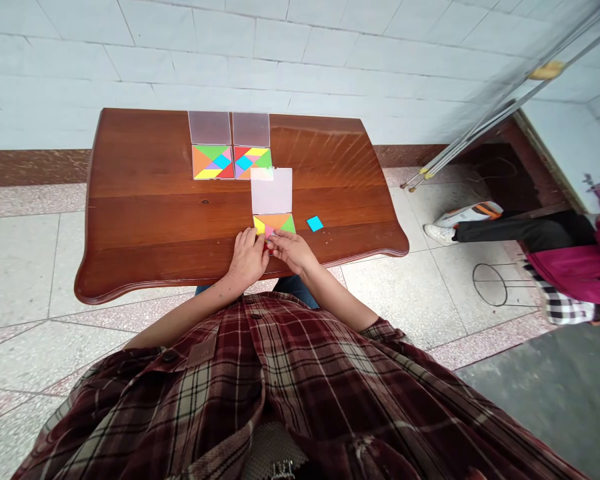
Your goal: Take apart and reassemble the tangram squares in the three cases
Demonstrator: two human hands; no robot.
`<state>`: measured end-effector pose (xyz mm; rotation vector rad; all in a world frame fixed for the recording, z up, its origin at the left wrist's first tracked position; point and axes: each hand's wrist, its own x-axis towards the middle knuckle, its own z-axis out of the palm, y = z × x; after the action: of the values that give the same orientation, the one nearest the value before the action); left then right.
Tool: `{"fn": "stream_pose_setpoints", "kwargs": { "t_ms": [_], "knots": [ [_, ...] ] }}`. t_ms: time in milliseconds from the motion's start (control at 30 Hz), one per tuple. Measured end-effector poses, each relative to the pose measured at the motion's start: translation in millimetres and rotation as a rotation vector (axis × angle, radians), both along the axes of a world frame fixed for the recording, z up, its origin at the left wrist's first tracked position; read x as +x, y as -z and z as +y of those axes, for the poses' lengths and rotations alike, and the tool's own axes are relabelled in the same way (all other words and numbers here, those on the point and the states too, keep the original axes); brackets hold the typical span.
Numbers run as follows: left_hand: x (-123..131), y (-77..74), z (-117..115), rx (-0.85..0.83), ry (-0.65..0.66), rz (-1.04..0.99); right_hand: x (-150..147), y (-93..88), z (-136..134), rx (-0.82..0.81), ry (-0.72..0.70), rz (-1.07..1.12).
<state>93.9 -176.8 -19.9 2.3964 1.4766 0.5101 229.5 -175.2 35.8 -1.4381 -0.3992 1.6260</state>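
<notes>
In front of me a tangram box point(274, 223) lies on the table, its pale see-through lid point(271, 191) folded back away from me. Yellow, orange, pink and green pieces show in it. My left hand point(247, 257) rests on the box's near left part, fingers stretched over the yellow piece point(259, 227). My right hand point(291, 250) bends over the near side with thumb and fingertips pinched together. What they hold is hidden; a bit of red point(268, 248) shows between the hands. A blue square piece point(315, 223) lies loose to the right of the box.
Two filled tangram boxes, one on the left point(212, 162) and one on the right point(253, 162), lie farther back with lids open. The brown wooden table point(145, 200) stands near a tiled wall. Crutches point(460, 137) lean at right, near a seated person's leg point(495, 235) and a wire ring stand point(490, 285).
</notes>
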Motion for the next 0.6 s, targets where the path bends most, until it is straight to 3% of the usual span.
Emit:
{"fn": "stream_pose_setpoints", "kwargs": {
  "t_ms": [367, 467, 600],
  "knots": [
    [0, -0.9, 1, 0.009, 0.005, 0.001, 2, 20.6, 28, 0.223, -0.392, -0.753],
    [-1, -2.3, 2, 0.007, 0.012, 0.008, 14, 26.8, 32, 0.281, -0.375, -0.814],
    [-3, -3.0, 4, 0.012, 0.019, -0.016, 52, 30.5, 35, 0.314, -0.213, -0.849]
  ]
}}
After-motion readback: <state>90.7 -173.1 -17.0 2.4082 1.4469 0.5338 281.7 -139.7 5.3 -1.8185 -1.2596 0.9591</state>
